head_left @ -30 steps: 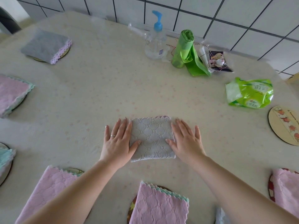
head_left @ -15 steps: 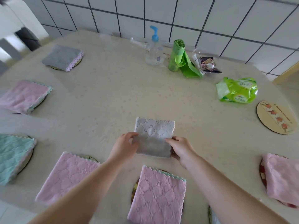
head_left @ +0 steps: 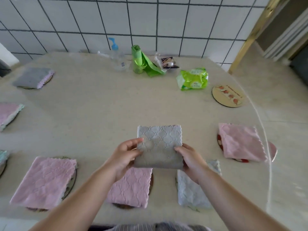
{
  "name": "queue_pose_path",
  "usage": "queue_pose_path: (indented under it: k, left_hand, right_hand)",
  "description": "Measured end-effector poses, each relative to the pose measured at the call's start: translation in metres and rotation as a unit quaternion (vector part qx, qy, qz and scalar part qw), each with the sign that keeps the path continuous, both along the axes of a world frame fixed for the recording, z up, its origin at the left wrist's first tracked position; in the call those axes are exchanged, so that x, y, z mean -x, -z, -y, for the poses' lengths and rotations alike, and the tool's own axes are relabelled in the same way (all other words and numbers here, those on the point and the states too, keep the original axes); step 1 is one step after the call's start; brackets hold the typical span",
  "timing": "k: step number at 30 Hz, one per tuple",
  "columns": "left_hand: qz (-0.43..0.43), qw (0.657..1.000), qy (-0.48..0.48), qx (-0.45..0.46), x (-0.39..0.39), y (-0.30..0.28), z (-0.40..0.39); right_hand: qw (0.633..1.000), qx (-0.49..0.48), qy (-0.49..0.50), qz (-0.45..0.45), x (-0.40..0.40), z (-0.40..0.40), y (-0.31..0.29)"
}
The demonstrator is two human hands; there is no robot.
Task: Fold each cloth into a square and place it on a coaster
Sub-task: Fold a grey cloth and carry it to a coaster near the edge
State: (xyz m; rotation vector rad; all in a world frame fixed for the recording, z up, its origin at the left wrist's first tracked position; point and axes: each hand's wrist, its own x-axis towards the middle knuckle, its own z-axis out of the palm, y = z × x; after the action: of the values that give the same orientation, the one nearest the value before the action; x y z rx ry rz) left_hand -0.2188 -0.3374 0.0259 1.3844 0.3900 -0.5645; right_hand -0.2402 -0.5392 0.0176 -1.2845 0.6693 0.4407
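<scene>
Setting: white-tiled wall behind a beige desk (head_left: 103,104).
Head view: left hand (head_left: 124,155) and right hand (head_left: 189,158) pinch the folded grey cloth (head_left: 159,145), raised above the desk.
Advice: keep edges aligned; carry it level to the bare coaster (head_left: 228,95), far right.

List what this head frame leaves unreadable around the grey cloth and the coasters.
- Grey cloth: its underside and layer count, hidden by the top fold.
- Left hand and right hand: fingers beneath the cloth.
- Coaster under the white cloth: covered by cloth and forearm.
- Empty coaster: print too small.
- Teal cloth: cut by the left edge.
</scene>
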Motion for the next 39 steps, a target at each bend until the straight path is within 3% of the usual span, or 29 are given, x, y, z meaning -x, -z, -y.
queue_pose_path:
  k: [10,18,31,39]
  left_hand:
    - [0.01,0.999,0.045,0.009,0.079,0.003,0.177]
    - [0.005,0.999,0.029,-0.016,0.1,0.018,0.242]
    - [0.037,0.998,0.044,-0.014,-0.003,0.012,0.31]
    - [0.058,0.994,-0.014,-0.092,-0.102,0.022,0.362]
  right_hand:
    - [0.998,0.022,0.051,0.011,0.093,0.178,-0.003]
    - [0.999,0.029,0.034,-0.02,0.107,0.246,0.003]
    - [0.997,0.032,0.076,0.008,0.021,0.304,-0.005]
    - [0.989,0.135,-0.02,0.051,-0.095,0.354,0.015]
